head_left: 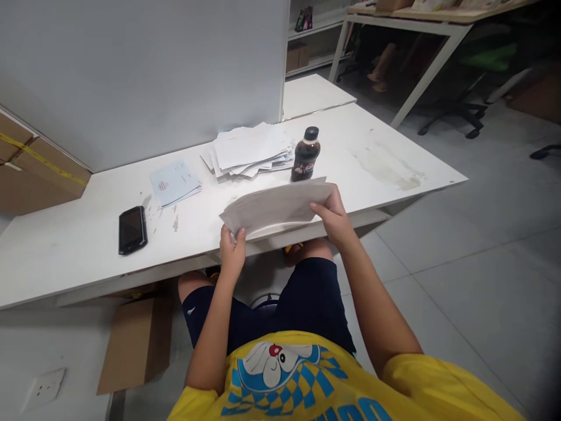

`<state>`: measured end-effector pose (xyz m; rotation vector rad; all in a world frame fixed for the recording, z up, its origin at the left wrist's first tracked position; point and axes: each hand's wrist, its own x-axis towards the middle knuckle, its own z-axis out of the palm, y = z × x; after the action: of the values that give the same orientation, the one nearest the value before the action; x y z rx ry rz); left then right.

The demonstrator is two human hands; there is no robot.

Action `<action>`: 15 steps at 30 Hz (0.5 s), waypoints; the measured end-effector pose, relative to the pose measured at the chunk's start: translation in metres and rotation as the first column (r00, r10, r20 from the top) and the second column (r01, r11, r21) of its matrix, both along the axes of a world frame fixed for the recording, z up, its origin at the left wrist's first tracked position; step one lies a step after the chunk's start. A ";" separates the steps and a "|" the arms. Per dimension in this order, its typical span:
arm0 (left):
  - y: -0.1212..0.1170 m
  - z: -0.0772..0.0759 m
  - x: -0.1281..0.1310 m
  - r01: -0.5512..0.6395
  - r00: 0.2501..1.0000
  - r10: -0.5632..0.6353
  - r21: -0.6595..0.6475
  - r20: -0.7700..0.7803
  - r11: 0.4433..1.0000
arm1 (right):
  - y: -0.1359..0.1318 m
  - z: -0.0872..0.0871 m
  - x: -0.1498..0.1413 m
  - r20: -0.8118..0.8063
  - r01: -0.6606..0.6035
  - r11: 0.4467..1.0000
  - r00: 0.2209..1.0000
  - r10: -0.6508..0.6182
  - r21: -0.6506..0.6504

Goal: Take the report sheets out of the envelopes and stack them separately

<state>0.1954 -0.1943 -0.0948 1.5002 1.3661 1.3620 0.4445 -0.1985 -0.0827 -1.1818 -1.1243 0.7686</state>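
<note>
I hold a sheaf of white papers (274,207) with both hands above the front edge of a white table (79,245). My left hand (231,248) grips the sheaf's lower left corner, thumb on top. My right hand (335,216) pinches its right end. Behind the sheaf stands a dark soda bottle (305,155) with a black cap. A loose pile of white papers (252,151) lies to the left of the bottle.
A black phone (131,229) lies on the table's left part, with a small stack of printed sheets (175,182) beyond it. A grey partition (144,76) backs the table. Cardboard (135,345) lies under it. Another desk, an office chair (464,88) and someone's feet are at far right.
</note>
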 end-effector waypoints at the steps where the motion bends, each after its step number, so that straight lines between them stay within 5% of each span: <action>1: 0.003 -0.003 0.000 0.006 1.000 -0.006 0.012 -0.008 1.000 | 0.003 -0.007 -0.002 0.000 -0.008 1.000 1.000 0.008 0.011; 6: 0.004 -0.015 -0.004 -0.014 0.998 0.016 0.034 -0.067 0.999 | 0.004 -0.032 -0.010 0.014 0.029 0.999 0.999 -0.029 -0.014; 11: -0.027 -0.010 -0.003 -0.018 0.980 0.012 0.029 0.196 0.999 | -0.038 -0.015 -0.002 0.051 0.022 0.990 0.999 -0.014 -0.142; 15: -0.052 -0.013 0.004 0.049 0.956 -0.016 -0.106 0.292 0.993 | -0.073 -0.018 0.006 -0.048 -0.076 0.952 0.997 0.064 -0.295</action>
<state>0.1991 -0.2466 -0.1082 1.1888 1.2044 1.3973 0.4505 -0.2717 -0.1009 -1.3763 -1.0471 1.0382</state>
